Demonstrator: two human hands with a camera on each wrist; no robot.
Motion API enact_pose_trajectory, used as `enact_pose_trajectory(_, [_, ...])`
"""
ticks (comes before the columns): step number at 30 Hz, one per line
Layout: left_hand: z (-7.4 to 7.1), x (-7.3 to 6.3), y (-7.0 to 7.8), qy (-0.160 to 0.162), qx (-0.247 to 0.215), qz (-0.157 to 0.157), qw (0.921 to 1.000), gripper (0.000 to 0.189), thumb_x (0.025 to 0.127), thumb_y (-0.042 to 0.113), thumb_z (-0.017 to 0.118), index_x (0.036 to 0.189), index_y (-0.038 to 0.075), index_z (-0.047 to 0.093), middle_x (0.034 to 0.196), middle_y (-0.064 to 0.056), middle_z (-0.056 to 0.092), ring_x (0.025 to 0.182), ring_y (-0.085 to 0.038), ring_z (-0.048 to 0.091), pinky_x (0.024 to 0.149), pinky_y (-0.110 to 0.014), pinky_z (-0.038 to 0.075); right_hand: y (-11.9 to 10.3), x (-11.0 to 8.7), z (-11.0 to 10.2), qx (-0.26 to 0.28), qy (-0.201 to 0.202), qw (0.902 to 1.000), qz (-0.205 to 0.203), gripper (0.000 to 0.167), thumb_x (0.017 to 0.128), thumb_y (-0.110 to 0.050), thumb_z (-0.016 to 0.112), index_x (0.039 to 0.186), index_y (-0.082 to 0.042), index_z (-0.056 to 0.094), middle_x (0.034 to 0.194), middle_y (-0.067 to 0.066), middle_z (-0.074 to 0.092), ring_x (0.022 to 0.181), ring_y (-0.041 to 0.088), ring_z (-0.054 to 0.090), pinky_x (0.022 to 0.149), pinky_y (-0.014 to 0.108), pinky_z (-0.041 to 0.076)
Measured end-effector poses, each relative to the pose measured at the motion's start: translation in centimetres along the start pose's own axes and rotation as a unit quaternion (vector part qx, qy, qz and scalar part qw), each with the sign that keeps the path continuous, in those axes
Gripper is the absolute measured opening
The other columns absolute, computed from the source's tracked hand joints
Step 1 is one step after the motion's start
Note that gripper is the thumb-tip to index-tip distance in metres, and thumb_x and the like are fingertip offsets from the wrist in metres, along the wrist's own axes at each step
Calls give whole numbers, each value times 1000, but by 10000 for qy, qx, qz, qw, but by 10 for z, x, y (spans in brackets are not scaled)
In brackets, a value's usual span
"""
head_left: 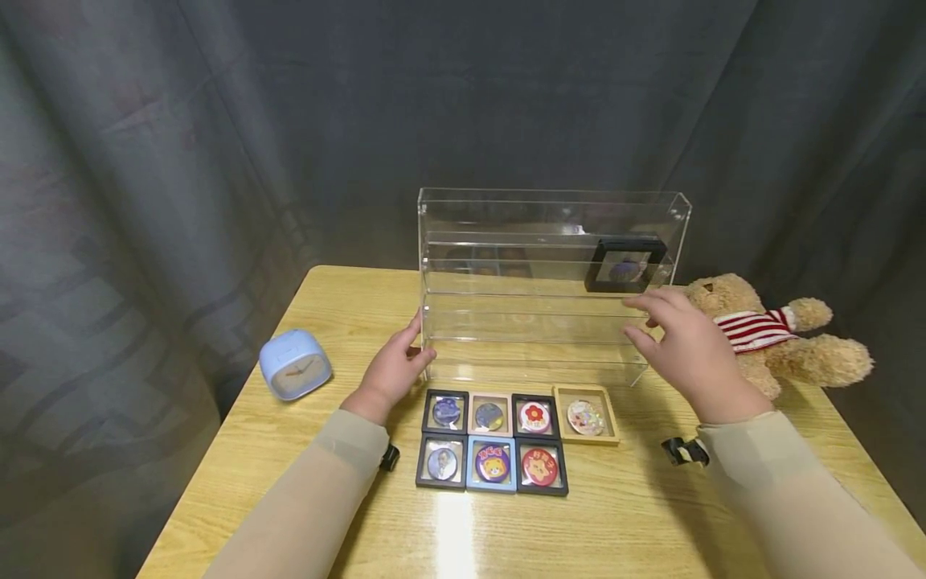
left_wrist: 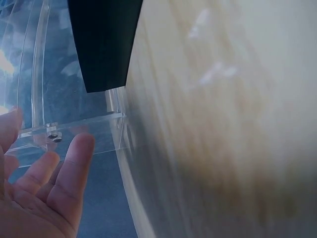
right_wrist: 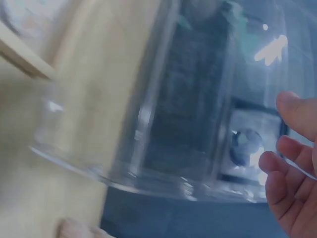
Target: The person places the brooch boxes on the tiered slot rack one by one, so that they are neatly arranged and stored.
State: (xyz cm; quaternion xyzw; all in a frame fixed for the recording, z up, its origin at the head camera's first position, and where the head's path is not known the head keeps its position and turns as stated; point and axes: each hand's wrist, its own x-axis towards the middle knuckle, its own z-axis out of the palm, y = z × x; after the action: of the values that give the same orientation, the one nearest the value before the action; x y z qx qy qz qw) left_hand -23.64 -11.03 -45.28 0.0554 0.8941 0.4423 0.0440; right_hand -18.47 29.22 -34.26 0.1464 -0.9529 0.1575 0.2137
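Note:
A clear acrylic tiered display shelf (head_left: 535,328) stands on the table. One black-framed badge display (head_left: 625,265) stands at its upper right. My left hand (head_left: 391,366) is at the shelf's left end, fingers along the side panel and thumb near the front edge. In the left wrist view those fingers (left_wrist: 74,163) look fairly straight beside the clear panel. My right hand (head_left: 683,342) hovers by the shelf's right end, below the black frame, with thumb and fingers apart and nothing between them. The right wrist view shows the framed badge (right_wrist: 247,144) through the acrylic, near the fingertips.
In front of the shelf lie several small framed badges, among them a blue frame (head_left: 492,465), a black frame with a red badge (head_left: 540,468) and a wooden frame (head_left: 586,415). A blue clock (head_left: 294,364) is at left, a teddy bear (head_left: 767,334) at right. Dark curtain (head_left: 506,96) hangs behind.

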Motion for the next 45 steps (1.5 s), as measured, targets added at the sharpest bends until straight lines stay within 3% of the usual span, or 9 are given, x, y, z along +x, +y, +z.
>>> enact_pose_trajectory(6, [0, 0, 1, 51, 39, 44, 10000, 75, 99, 32, 63, 152, 55, 16, 156, -4, 35, 120, -29, 55, 96, -52, 47, 0, -29, 28, 182, -408, 9990, -91, 41, 85, -24, 81, 122, -11, 69, 113, 8, 64, 84, 24, 61, 61, 43, 50])
enact_pose_trajectory(13, [0, -1, 2, 64, 39, 51, 10000, 75, 99, 32, 63, 153, 52, 16, 156, -5, 35, 121, -29, 55, 97, -52, 46, 5, -55, 51, 452, -1564, 9859, 395, 45, 85, -35, 80, 121, -11, 69, 112, 7, 65, 85, 22, 60, 64, 38, 49])
enact_pose_trajectory(17, [0, -1, 2, 79, 23, 59, 9999, 75, 99, 32, 63, 153, 52, 16, 155, -5, 36, 120, -29, 55, 96, -52, 47, 9, -64, 62, 584, -2122, 9733, 657, 62, 79, -48, 81, 126, -11, 66, 112, 6, 63, 88, 22, 60, 67, 39, 50])
enact_pose_trajectory(24, [0, -1, 2, 108, 77, 22, 9999, 76, 99, 32, 64, 153, 53, 16, 154, -5, 37, 119, -28, 56, 95, -52, 47, 16, -68, 73, 868, -2670, 9568, 754, 102, 64, -59, 85, 142, -2, 51, 115, 14, 56, 91, 25, 55, 76, 46, 49])
enact_pose_trajectory(30, [0, -1, 2, 81, 98, 35, 9999, 75, 99, 32, 63, 153, 53, 16, 154, -6, 38, 118, -28, 56, 92, -50, 50, 21, -71, 79, 887, -2793, 9534, 724, 110, 61, -59, 87, 144, 1, 48, 125, 25, 51, 111, 41, 55, 89, 57, 47])
enact_pose_trajectory(37, [1, 0, 2, 89, 132, 41, 9999, 76, 99, 32, 64, 153, 54, 16, 153, -5, 39, 116, -26, 57, 86, -47, 52, 22, -71, 82, 1028, -2714, 9531, 854, 108, 57, -59, 90, 136, 4, 50, 125, 26, 53, 115, 43, 52, 94, 58, 44])
enact_pose_trajectory(41, [1, 0, 1, 109, 178, 61, 9998, 76, 98, 32, 64, 153, 54, 16, 152, -5, 40, 115, -26, 58, 88, -48, 52, 22, -74, 83, 1312, -2692, 9466, 1193, 108, 57, -55, 92, 136, 1, 44, 116, 22, 59, 105, 38, 58, 89, 55, 47])
enact_pose_trajectory(45, [0, 0, 1, 104, 168, 58, 9998, 76, 98, 32, 64, 153, 54, 16, 153, -5, 39, 117, -27, 57, 91, -50, 51, 21, -77, 83, 1714, -2595, 9371, 1584, 96, 64, -43, 93, 133, -4, 40, 99, 12, 60, 85, 26, 58, 72, 43, 48])
